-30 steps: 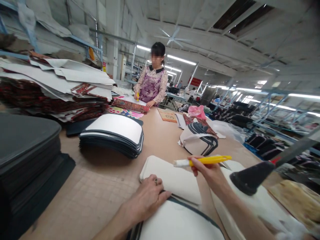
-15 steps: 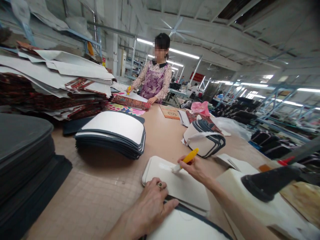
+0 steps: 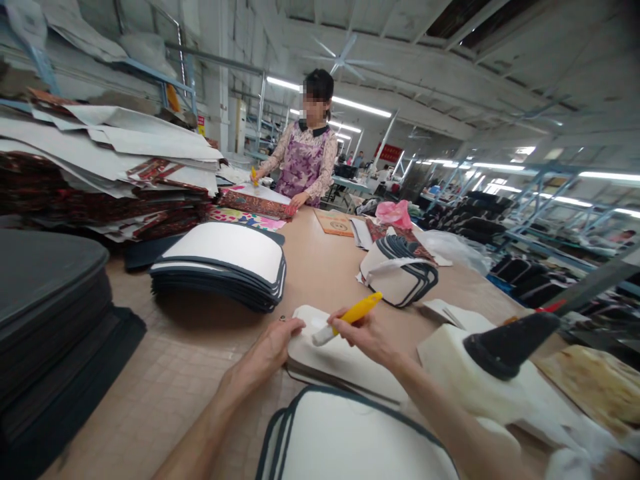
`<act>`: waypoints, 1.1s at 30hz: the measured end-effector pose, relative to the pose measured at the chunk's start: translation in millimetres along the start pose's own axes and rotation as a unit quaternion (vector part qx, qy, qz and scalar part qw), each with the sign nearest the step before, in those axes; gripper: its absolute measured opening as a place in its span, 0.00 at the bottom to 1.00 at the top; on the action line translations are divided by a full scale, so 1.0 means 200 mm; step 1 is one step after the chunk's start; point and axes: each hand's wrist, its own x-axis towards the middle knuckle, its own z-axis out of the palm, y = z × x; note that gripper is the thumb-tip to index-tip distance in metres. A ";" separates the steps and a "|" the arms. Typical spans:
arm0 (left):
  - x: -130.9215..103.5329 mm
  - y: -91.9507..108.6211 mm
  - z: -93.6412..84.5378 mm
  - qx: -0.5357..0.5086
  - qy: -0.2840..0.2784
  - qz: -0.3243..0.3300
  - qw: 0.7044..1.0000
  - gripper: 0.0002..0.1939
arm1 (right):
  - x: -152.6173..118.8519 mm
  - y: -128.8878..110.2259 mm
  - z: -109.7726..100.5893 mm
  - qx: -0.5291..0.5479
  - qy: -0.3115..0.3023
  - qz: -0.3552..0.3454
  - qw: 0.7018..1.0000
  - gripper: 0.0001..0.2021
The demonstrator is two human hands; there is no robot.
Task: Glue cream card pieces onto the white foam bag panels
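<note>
My right hand (image 3: 363,333) grips the yellow handle of a brush (image 3: 357,308). The brush's pale bristle end rests on the top off-white panel (image 3: 345,360) of a small stack, where a whitish wet patch shows. With its thumb on top, my left hand (image 3: 267,350) holds the far left corner of that panel; its other fingers are partly hidden at the edge. Nearer to me lies a pile of white panels with dark borders (image 3: 360,433). Beyond my left hand stands another pile of dark-edged white panels (image 3: 225,257), bowed upward in the middle.
A tall dark stack (image 3: 50,333) stands at left, with patterned sheets (image 3: 125,147) piled behind. Curved panels (image 3: 400,267) stand on the table (image 3: 320,257) at right. A whitish container (image 3: 460,360) with a black cylindrical object (image 3: 505,347) is near my right arm. A co-worker (image 3: 307,153) brushes across the table.
My left hand has moved from the panel's near edge to its far left corner. The brush has shifted left, and the near bordered pile is more exposed.
</note>
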 end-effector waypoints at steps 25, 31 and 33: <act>0.02 0.11 -0.11 0.079 -0.071 0.003 0.994 0.06 | -0.34 0.17 -0.28 -0.094 0.012 -0.049 0.994 0.20; 0.05 0.03 -0.07 0.012 -0.006 0.001 1.000 0.06 | -0.38 0.37 -0.35 -0.285 0.082 -0.072 0.952 0.18; 0.08 0.03 -0.07 -0.015 0.028 -0.004 0.999 0.07 | -0.37 0.40 -0.38 -0.280 0.124 -0.060 0.950 0.13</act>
